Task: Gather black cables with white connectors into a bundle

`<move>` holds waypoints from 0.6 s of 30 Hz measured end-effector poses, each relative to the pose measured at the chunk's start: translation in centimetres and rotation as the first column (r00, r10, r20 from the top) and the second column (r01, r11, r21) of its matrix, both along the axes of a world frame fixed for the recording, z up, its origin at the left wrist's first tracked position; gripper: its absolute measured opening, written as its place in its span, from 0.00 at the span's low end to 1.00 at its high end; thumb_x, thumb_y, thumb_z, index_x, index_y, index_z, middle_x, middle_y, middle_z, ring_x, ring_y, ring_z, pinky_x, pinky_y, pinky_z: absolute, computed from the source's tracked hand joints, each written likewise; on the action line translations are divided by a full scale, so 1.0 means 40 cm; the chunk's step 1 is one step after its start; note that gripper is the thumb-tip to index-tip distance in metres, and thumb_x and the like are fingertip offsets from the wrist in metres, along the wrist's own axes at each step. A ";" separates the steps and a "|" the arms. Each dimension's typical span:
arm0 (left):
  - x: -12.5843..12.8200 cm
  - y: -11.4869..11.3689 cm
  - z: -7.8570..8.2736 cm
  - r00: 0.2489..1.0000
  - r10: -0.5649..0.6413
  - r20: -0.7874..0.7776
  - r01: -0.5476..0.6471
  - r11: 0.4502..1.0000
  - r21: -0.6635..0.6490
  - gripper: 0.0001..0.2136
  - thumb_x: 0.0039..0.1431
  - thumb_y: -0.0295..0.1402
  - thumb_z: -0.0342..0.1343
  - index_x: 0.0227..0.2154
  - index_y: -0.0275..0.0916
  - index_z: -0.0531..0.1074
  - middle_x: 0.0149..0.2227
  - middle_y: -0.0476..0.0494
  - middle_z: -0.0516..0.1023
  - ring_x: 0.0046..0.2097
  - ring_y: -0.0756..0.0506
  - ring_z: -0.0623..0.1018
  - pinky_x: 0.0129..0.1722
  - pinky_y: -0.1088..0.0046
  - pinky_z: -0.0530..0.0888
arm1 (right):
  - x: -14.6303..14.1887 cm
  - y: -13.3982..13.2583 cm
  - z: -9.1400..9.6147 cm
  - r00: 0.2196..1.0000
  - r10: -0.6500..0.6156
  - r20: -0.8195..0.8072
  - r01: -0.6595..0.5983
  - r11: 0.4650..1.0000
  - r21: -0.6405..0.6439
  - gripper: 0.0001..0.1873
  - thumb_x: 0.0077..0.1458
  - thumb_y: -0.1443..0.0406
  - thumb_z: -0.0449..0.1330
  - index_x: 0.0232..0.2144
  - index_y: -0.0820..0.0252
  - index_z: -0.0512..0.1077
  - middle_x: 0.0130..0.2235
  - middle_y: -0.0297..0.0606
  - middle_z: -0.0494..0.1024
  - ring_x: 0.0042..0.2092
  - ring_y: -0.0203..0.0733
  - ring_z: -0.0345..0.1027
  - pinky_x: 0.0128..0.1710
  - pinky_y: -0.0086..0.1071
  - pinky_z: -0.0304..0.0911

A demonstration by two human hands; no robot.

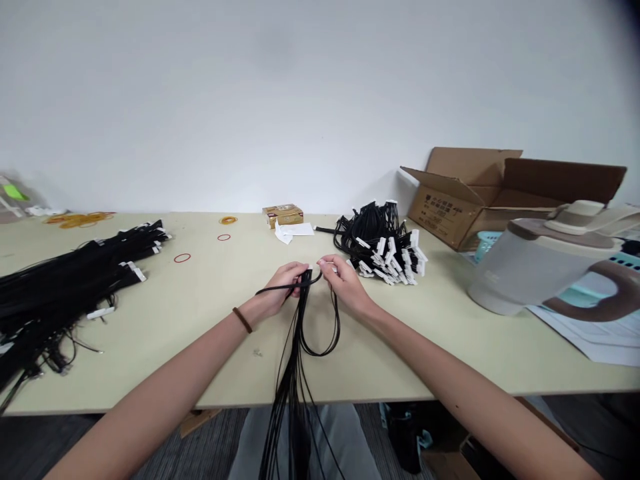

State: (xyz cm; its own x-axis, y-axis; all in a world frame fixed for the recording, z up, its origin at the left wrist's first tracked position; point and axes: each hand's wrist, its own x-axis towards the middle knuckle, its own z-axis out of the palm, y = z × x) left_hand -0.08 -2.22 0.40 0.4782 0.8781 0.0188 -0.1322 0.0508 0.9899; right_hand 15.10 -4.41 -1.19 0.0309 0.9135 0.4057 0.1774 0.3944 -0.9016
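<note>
Two bare hands meet at the middle of the pale beige desk (200,320), both on the far end of one bundle of thin black cables (299,337). Left hand (283,288): fingers closed round the bundle's top, with a single strand crossing in front of the knuckles. Right hand (345,283): fingertips pinched together on the same end, just beside the left. The bundle's long axis runs straight from the hands toward the person, across the desk and over its near edge, its loose ends hanging out of view below. One black strand forms a loop (327,348) on the desk, right of the bundle, under the right wrist. Neither hand is nearer; both sit at the same end. A heap of black cables with white plastic connectors (385,250) lies just beyond the right hand. A long stack of similar black cables (75,280) lies well apart at left.
</note>
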 end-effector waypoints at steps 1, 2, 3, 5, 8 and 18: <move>0.001 0.002 -0.001 1.000 0.012 0.023 -0.011 0.999 -0.033 0.10 0.47 0.36 0.56 0.20 0.36 0.62 0.19 0.54 0.58 0.19 0.56 0.59 0.16 0.79 0.55 | -0.001 0.001 0.001 0.996 0.053 -0.074 -0.056 0.998 -0.037 0.16 0.49 0.51 0.55 0.33 0.57 0.66 0.21 0.26 0.61 0.21 0.29 0.53 0.20 0.25 0.49; 0.002 0.003 -0.002 0.999 0.022 0.037 -0.020 0.998 -0.062 0.10 0.48 0.35 0.55 0.20 0.36 0.62 0.18 0.54 0.58 0.18 0.56 0.59 0.16 0.79 0.56 | -0.002 0.002 0.003 0.981 0.108 -0.160 -0.122 0.989 -0.081 0.17 0.49 0.50 0.55 0.35 0.56 0.65 0.20 0.24 0.58 0.20 0.28 0.51 0.19 0.24 0.48; 0.002 0.004 -0.003 0.999 0.025 0.043 -0.022 0.996 -0.083 0.09 0.48 0.35 0.54 0.21 0.36 0.62 0.18 0.54 0.59 0.18 0.56 0.60 0.16 0.78 0.58 | -0.002 0.003 0.005 0.957 0.153 -0.247 -0.186 0.976 -0.116 0.18 0.49 0.50 0.56 0.36 0.56 0.64 0.20 0.23 0.57 0.19 0.27 0.50 0.18 0.24 0.47; -0.001 0.004 -0.004 0.999 -0.018 0.030 0.021 0.995 -0.098 0.08 0.49 0.34 0.52 0.22 0.36 0.63 0.18 0.52 0.62 0.18 0.54 0.63 0.18 0.77 0.62 | -0.002 0.005 0.007 0.903 0.190 -0.386 -0.264 0.953 -0.147 0.19 0.47 0.51 0.58 0.37 0.55 0.62 0.21 0.23 0.59 0.19 0.27 0.51 0.18 0.23 0.49; -0.007 0.004 -0.006 0.992 -0.126 -0.005 0.126 0.989 -0.082 0.07 0.49 0.34 0.51 0.24 0.36 0.64 0.20 0.51 0.65 0.20 0.53 0.68 0.22 0.75 0.67 | 0.002 0.009 0.007 0.894 0.168 -0.415 -0.238 0.964 -0.122 0.20 0.44 0.52 0.61 0.33 0.57 0.61 0.22 0.24 0.65 0.19 0.28 0.54 0.19 0.25 0.52; -0.011 0.010 -0.018 0.982 -0.150 -0.115 0.151 0.989 -0.004 0.13 0.50 0.43 0.53 0.27 0.35 0.65 0.25 0.50 0.65 0.25 0.52 0.68 0.26 0.73 0.68 | 0.024 0.013 0.005 0.979 0.195 -0.055 -0.201 0.970 -0.136 0.19 0.44 0.52 0.61 0.30 0.62 0.66 0.20 0.26 0.65 0.21 0.28 0.54 0.21 0.25 0.50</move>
State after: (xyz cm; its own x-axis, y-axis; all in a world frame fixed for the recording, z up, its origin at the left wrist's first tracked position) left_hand -0.54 -1.83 -0.31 0.6038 0.7961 -0.0402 -0.0089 0.0572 0.9983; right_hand 16.08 -3.91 -1.00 -0.1419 0.9507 0.2756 0.0701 0.2874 -0.9552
